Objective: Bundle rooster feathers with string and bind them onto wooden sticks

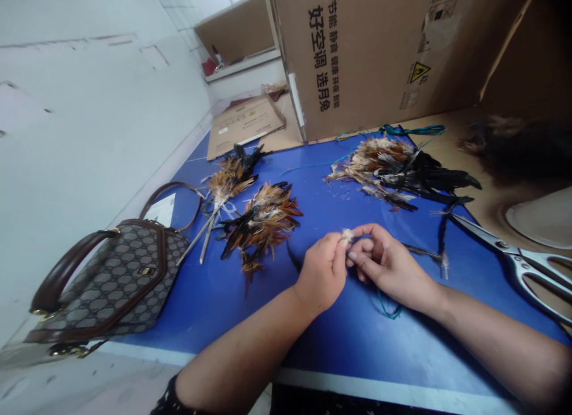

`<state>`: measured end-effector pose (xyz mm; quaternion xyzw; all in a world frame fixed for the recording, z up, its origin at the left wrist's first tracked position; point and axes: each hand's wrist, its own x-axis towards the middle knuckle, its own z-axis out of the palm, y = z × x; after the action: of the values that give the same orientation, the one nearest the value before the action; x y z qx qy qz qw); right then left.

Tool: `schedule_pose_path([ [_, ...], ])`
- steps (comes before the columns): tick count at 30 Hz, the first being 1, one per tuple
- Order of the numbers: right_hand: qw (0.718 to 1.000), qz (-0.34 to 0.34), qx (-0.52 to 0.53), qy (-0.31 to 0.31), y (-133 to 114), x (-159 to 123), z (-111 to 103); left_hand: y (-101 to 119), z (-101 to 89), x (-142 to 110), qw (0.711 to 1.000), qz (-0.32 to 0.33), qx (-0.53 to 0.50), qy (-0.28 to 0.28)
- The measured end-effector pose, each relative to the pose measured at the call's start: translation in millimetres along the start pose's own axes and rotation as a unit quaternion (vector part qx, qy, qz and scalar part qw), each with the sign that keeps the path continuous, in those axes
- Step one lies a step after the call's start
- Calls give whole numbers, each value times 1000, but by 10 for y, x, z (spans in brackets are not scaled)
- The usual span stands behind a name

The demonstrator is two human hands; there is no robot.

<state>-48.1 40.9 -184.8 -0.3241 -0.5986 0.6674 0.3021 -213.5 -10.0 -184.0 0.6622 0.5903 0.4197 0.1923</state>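
My left hand (322, 271) is closed on feathers. A pale fluffy end (347, 236) sticks out by its thumb, and a dark feather tip (294, 258) shows on its other side. Close against it, my right hand (388, 261) has its index finger at the pale end and its thumb pressed to curled fingers; what these fingers hold is hidden. A loop of teal thread (389, 311) shows below the right hand. Left of my hands lies a bunch of brown and black feathers (268, 215). Farther off rests a large pile of loose feathers (379, 165).
The blue table (214, 308) holds a feather bunch on sticks (232, 180) and a patterned handbag (129, 278) at left. Scissors (513, 251) lie at right near a pale round container (543, 218). A big cardboard box (379, 58) stands behind, with teal cord (415, 130) at its foot.
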Motion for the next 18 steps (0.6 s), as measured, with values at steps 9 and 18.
schedule_pose_path([
  [9, 998, 6, -33, -49, -108, 42, -194, -94, 25, 11, 996, 65, 37, -54],
  [18, 955, -126, -267, 19, -30, 29, -303, -64, -20, 45, 984, -69, -117, -118],
])
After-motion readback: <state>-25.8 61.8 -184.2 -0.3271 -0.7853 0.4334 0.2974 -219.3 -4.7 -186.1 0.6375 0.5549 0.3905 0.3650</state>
